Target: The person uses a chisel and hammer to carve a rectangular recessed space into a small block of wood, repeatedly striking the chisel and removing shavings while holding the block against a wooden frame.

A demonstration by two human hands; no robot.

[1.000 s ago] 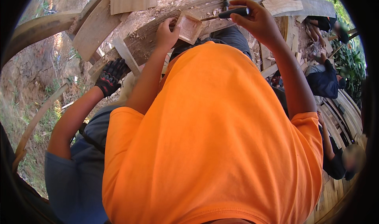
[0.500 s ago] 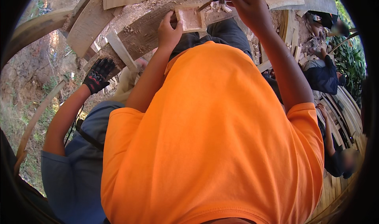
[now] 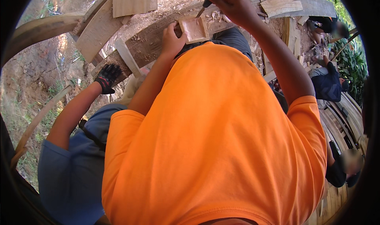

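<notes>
A shallow square wooden tray with a hollowed middle rests on a long dark plank in front of my lap. My left hand grips its left side, the thumb against the near part of the wall. In my right hand is a chisel with a black handle, held steeply with the metal blade pointing down. Its tip meets the tray's far wall; whether it cuts into the wood, I cannot make out. Pale wood chips lie just right of the tray.
The long plank runs from left to upper right, with a narrow board across it. A person in a blue shirt sits close on my left, a black-gloved hand on the plank's end. Boards lie beyond; other people are at right.
The chisel has swung more upright, and its tip has shifted left onto the tray's far wall. My left hand keeps its hold on the tray. The whole view has shifted slightly.
</notes>
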